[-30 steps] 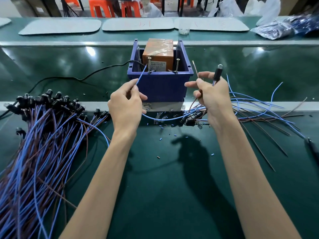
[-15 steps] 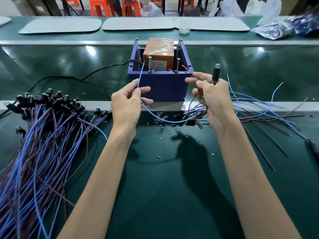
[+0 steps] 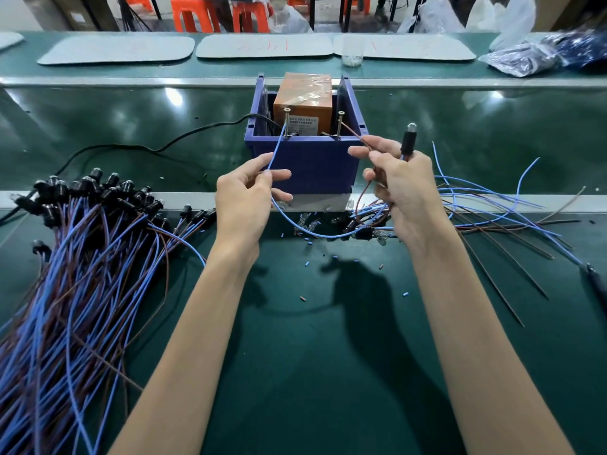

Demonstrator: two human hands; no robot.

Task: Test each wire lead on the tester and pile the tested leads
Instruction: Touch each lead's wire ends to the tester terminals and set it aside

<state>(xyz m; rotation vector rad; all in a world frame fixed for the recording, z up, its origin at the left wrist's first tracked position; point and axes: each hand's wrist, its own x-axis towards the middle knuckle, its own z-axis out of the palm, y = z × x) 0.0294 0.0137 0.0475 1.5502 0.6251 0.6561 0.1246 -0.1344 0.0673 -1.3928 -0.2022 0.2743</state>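
Observation:
The tester is an orange unit [image 3: 305, 103] in a blue box [image 3: 312, 165] with two upright screw posts at its front. My left hand [image 3: 246, 198] pinches the blue wire [image 3: 277, 149] of one lead, whose tip touches the left post [image 3: 286, 121]. My right hand [image 3: 400, 188] pinches that lead's brown wire [image 3: 353, 133], whose tip reaches the right post [image 3: 339, 124], and holds the black lamp holder [image 3: 408, 141] upright. A large pile of leads [image 3: 75, 257] lies at the left. A looser bunch of leads [image 3: 486, 211] lies at the right.
A black power cable [image 3: 157, 147] runs from the box to the left. Small bulbs and bits of insulation [image 3: 315, 224] are scattered in front of the box. Grey mats [image 3: 118, 49], a small cup [image 3: 352, 57] and plastic bags [image 3: 532, 54] sit at the back.
Both hands moved up and forward, bringing the blue wire tip to the left post and the brown wire tip to the right post. The piles have not moved.

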